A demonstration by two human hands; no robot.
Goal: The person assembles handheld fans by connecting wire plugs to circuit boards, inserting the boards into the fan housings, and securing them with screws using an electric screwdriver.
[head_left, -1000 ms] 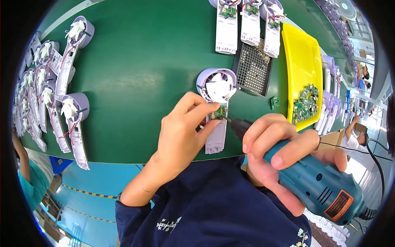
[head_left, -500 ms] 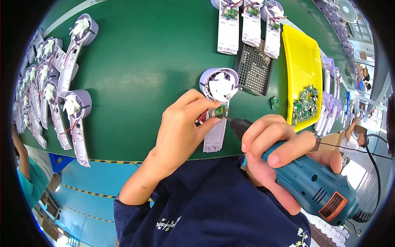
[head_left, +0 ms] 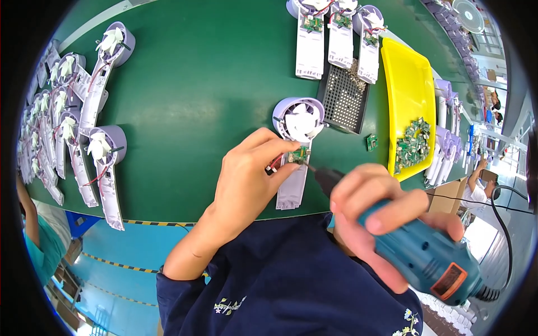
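Observation:
In front of me on the green table lies a handheld fan (head_left: 301, 119) with its white blades up and its pale handle toward me. A small green circuit board (head_left: 299, 155) sits in the handle. My left hand (head_left: 249, 173) is closed, thumb and forefinger gripping the board at its edges; red wires show beside them. Wrapped round a teal electric screwdriver (head_left: 423, 252) is my right hand (head_left: 375, 218). The screwdriver's thin bit points at the board's right side; whether it touches a screw is too small to tell.
A yellow tray (head_left: 406, 73) with several circuit boards stands at the right, one loose board (head_left: 372, 143) beside it. A black perforated box (head_left: 344, 103) holds small screws. Several open fans (head_left: 310, 50) lie at the back and many more (head_left: 106, 145) at the left. The screwdriver's cord (head_left: 507, 241) runs off right.
The screwdriver and my right hand have shifted slightly and look blurred. My left hand stays on the board. The whole view has moved a little.

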